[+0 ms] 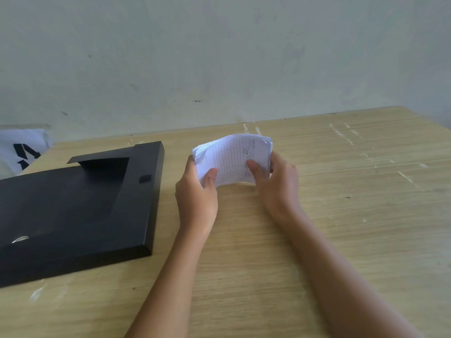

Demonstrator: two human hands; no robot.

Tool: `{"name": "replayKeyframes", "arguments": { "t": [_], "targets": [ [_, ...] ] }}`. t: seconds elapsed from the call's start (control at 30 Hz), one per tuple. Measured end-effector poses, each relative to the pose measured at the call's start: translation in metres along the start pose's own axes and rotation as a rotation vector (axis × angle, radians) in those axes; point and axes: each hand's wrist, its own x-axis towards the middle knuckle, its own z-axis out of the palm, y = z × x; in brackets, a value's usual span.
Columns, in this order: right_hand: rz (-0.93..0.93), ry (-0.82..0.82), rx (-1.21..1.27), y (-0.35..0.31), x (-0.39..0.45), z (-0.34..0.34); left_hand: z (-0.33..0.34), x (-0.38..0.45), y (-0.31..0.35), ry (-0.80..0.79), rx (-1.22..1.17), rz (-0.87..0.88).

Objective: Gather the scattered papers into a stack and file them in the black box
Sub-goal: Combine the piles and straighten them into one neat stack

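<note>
Papers (231, 158) sit gathered in 1 stack, held upright above the worktop (341, 215) between both hands, right of the black box. Order by size follows.

Worktop: pale wood grain, scuffed with white marks, set against a grey-green wall (219, 57).

Black box (73, 211): lies flat on the left part of the worktop, lid closed, a tab-shaped flap on its top face, a small catch near the far right edge.

White bag (22, 147) with black print: beyond the box at the far left edge, partly out of view.

Stack: top sheet shows a ruled table with handwriting; sheets bow outward, left edges uneven.

Left hand (196, 193): curled onto the stack's left edge, thumb on the front sheet.

Right hand (275, 181): clasps the right edge, thumb across the front.
</note>
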Motion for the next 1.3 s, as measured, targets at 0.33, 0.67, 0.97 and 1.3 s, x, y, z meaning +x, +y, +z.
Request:
{"name": "replayKeyframes", "arguments": {
  "t": [0.33, 0.67, 0.97, 1.3],
  "targets": [
    [0.093, -0.100, 0.060, -0.002, -0.004, -0.001, 0.000, 0.005, -0.009, -0.100, 0.018, -0.113],
    [-0.590, -0.001, -0.651, -0.025, -0.016, 0.003, 0.000, 0.004, -0.009, -0.097, -0.009, -0.055],
    [-0.593, 0.064, -0.585, -0.026, -0.011, -0.001, -0.001, 0.008, -0.014, -0.119, -0.009, -0.042],
    [-0.647, 0.184, -0.536, -0.021, -0.009, 0.002, -0.014, 0.015, -0.017, -0.338, 0.019, 0.011]
  ]
}}
